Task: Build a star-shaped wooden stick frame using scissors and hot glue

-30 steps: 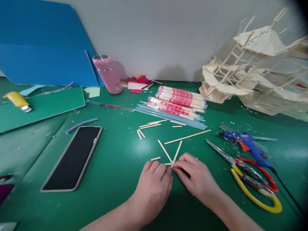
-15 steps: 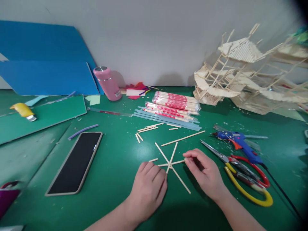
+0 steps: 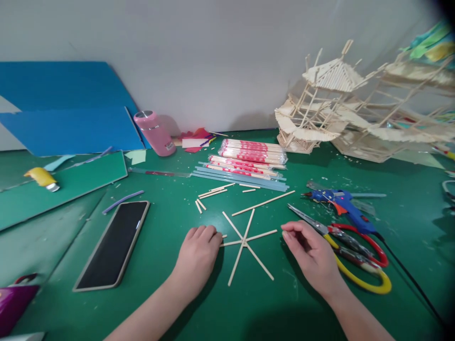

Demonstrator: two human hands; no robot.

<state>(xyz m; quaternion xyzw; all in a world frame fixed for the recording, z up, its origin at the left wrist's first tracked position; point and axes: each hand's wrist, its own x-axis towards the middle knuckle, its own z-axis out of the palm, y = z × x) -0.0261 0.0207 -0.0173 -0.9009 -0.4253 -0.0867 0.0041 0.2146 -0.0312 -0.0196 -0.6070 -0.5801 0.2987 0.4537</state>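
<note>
A six-armed star of crossed thin wooden sticks point(image 3: 259, 258) lies flat on the green table. My left hand point(image 3: 197, 253) rests at its left, fingers curled over the end of the left-pointing stick; the fingertips are hidden behind the knuckles. A short stick piece point(image 3: 224, 236) pokes out beside those fingers. To the right of the star, my right hand point(image 3: 307, 255) hovers just off the right-pointing stick's end, thumb and forefinger slightly apart with nothing between them. Behind the star lies one long loose stick point(image 3: 263, 203), with several short cut pieces point(image 3: 213, 192) to its left.
Scissors point(image 3: 348, 251) and a blue glue gun point(image 3: 344, 203) lie at right, its cord running forward. Wrapped chopsticks point(image 3: 252, 151) and glue sticks point(image 3: 241, 178) sit behind. A phone point(image 3: 113, 246) lies left, a pink bottle point(image 3: 156, 134) farther back. A stick-built model point(image 3: 330, 104) stands back right.
My right hand has let go of the star's right stick end and moved slightly right. My left hand has shifted left, uncovering the lower-left stick. The view has turned a little.
</note>
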